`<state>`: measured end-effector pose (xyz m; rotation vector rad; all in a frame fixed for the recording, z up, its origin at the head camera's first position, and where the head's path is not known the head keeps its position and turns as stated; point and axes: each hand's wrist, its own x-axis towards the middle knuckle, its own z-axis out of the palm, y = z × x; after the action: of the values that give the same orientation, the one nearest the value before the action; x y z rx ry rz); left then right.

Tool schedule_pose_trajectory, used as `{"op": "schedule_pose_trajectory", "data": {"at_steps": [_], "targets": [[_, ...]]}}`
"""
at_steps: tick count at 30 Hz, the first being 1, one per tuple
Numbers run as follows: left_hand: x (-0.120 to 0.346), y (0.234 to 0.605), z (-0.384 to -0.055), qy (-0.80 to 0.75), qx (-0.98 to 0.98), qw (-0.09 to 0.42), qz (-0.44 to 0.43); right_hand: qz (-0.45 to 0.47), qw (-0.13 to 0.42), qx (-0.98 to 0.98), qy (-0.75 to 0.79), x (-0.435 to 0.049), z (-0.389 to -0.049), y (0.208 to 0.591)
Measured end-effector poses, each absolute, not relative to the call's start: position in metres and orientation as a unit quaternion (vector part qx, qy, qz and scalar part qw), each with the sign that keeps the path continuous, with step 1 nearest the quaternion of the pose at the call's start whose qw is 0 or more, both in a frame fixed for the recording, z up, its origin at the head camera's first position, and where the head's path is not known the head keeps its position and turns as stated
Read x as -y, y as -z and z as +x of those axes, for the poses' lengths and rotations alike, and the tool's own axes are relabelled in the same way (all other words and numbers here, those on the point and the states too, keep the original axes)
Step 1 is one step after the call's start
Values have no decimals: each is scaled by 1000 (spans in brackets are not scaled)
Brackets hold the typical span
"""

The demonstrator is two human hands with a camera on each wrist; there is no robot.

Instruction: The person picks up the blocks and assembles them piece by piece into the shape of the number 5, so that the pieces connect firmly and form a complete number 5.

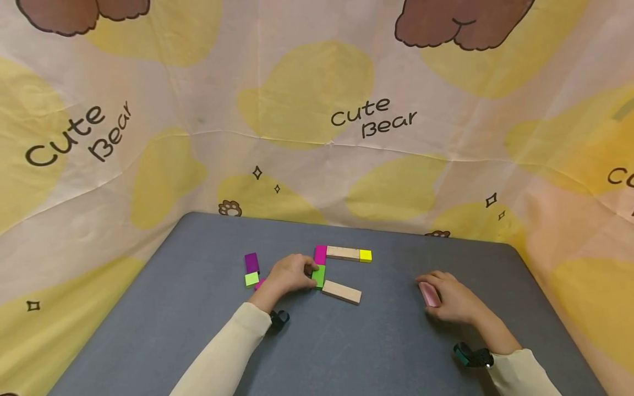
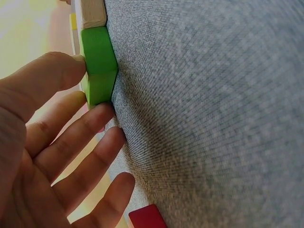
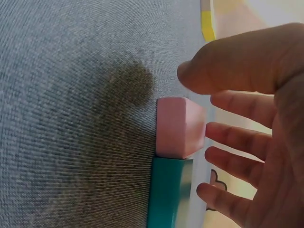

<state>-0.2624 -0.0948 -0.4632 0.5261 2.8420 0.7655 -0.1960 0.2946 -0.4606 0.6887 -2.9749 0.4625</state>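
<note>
My left hand (image 1: 292,273) is over the middle of the table, pinching a green block (image 1: 319,277) between thumb and fingers. In the left wrist view the thumb lies at one end of the green block (image 2: 99,54) and fingertips at the other. A magenta block (image 1: 321,254) adjoins its far end, and a plain wooden block (image 1: 342,292) meets its near end. On the right, my right hand (image 1: 451,298) hovers around a pink block (image 3: 173,127), thumb spread away from it and fingers behind. A teal block (image 3: 168,192) abuts the pink one; the hand hides it in the head view.
Another wooden block (image 1: 343,253) runs right from the magenta one, with a yellow block (image 1: 365,256) at its end. Left of the left hand lie a purple block (image 1: 251,263), a lime block (image 1: 251,279) and a partly hidden magenta piece (image 1: 260,284). Printed cloth (image 1: 307,181) hangs behind the grey table (image 1: 381,346).
</note>
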Motion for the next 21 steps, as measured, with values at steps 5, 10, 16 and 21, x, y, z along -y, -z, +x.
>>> {"op": "schedule_pose_trajectory", "data": {"at_steps": [5, 10, 16, 21], "targets": [[95, 462, -263, -251, -949, 77, 172, 224, 27, 963, -146, -296, -199, 464], [94, 462, -262, -253, -949, 80, 172, 227, 29, 963, -142, -297, -200, 466], [93, 462, -262, -246, -951, 78, 169, 229, 32, 963, -139, -299, -201, 466], [93, 462, -262, -242, -952, 82, 170, 232, 35, 963, -135, -299, -202, 466]]}}
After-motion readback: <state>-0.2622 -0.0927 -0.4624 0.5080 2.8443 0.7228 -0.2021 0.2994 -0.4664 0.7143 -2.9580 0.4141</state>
